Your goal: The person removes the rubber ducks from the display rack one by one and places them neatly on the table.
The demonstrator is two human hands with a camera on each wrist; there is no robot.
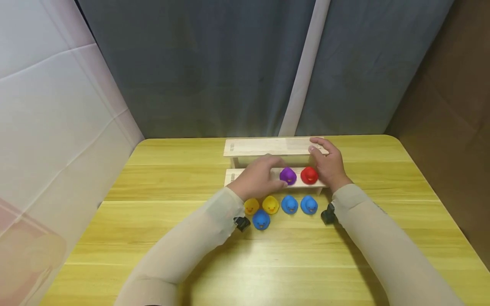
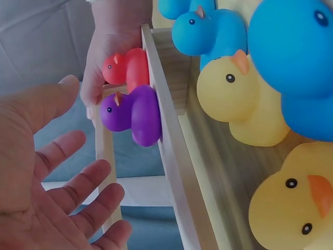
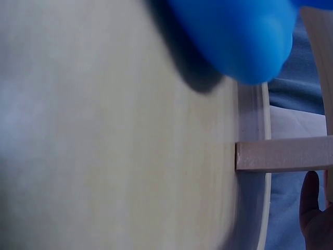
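Observation:
A purple rubber duck and a red rubber duck sit side by side on the lower tier of a wooden stand. My left hand hovers over that tier, left of the purple duck. In the left wrist view its fingers are spread apart, with nothing between them. My right hand is at the stand's right end, beside the red duck, its thumb and a finger reaching over the right end of the upper tier.
In front of the stand, two yellow ducks and two blue ducks form a row on the wooden table. Another blue duck sits nearer, by my left wrist. A grey curtain hangs behind the table.

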